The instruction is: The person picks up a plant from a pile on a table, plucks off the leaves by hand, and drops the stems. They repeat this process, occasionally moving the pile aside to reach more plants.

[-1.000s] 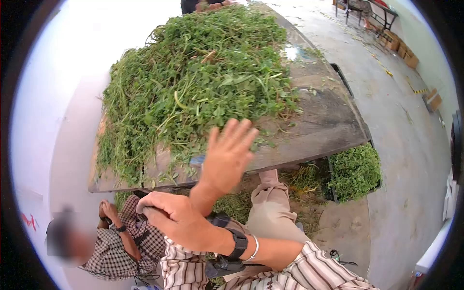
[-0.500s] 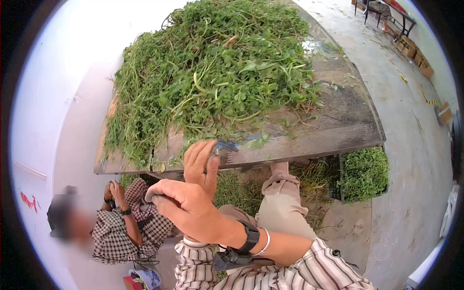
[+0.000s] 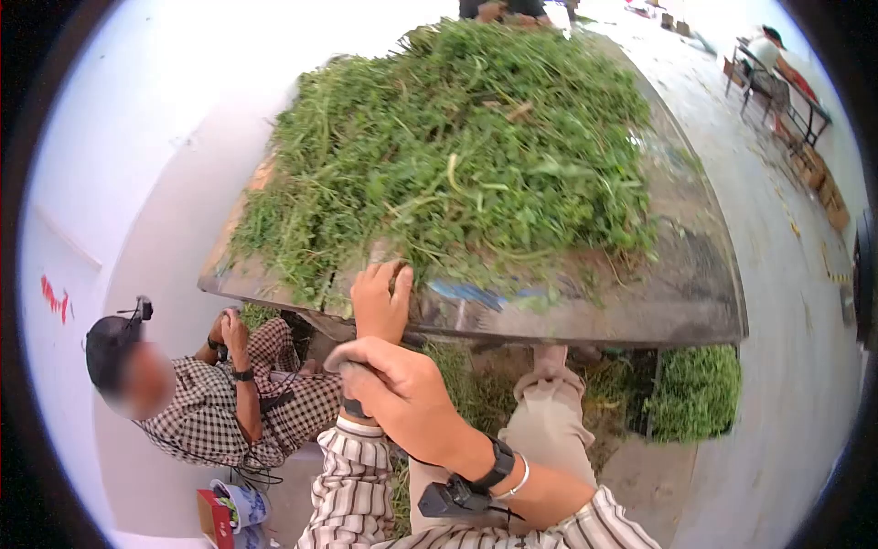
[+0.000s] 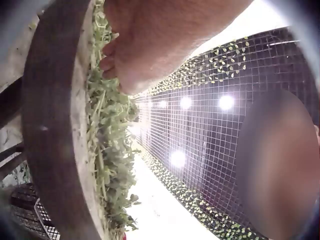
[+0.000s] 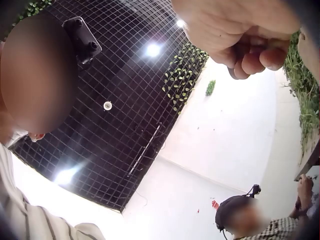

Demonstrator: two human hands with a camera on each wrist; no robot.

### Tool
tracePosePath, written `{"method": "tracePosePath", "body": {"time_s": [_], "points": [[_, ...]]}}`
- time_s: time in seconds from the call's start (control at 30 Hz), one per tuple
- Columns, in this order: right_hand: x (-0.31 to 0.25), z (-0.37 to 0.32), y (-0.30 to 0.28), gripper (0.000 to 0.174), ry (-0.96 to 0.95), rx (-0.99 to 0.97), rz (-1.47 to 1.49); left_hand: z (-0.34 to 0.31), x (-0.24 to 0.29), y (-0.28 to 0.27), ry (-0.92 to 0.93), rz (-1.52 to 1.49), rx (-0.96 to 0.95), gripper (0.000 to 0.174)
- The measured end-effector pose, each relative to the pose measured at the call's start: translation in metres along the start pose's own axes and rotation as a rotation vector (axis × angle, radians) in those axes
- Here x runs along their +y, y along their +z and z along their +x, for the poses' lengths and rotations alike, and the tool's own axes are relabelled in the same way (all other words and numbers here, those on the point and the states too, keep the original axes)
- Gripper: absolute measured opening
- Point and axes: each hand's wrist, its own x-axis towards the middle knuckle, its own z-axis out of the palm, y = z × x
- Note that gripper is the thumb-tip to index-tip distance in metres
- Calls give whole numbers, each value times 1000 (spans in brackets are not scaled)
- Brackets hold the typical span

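Note:
A large heap of leafy green stems (image 3: 457, 174) covers most of a worn wooden table (image 3: 585, 316). Near its front edge my left hand (image 3: 380, 297) lies low at the greens, fingers pointing toward the heap. The left wrist view shows that hand (image 4: 150, 40) over the stems (image 4: 107, 145), its fingertips right at them. My right hand (image 3: 398, 389) is raised in front of the table, overlapping my left wrist in the head view. In the right wrist view, the right hand's fingers (image 5: 250, 62) are curled toward the palm, with nothing seen in them.
A black crate (image 3: 654, 393) of greens (image 3: 700, 393) stands on the floor under the table's right corner. Another person (image 3: 210, 393) sits at the left, hands together. A box and bucket (image 3: 236, 512) are behind that person. A blue patch (image 3: 471, 295) marks the tabletop.
My left hand has come back from over the front of the heap and moved left along the table edge. The right hand keeps its curled shape. The head view has shifted.

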Motion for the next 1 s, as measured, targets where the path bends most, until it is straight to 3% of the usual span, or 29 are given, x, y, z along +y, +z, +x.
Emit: {"method": "tracePosePath", "body": {"time_s": [0.07,0.23,0.43,0.53,0.73,0.83,1.0], "points": [[0,-1,-1,15,78,4,17,12,-3,-9,27,1,36,26],[2,-3,-1,15,53,12,-3,43,-3,-22,66,-84,92,21],[1,0,-2,21,154,0,-25,91,-11,-11,55,-213,66,28],[5,-1,0,22,193,-2,25,109,-17,2,170,-61,82,31],[10,-2,-1,23,202,-7,7,130,-34,25,156,291,157,29],[9,-2,-1,23,181,-5,21,134,-37,19,98,336,35,20],[14,1,-1,18,119,-39,-49,129,-33,4,57,230,100,13]]}}
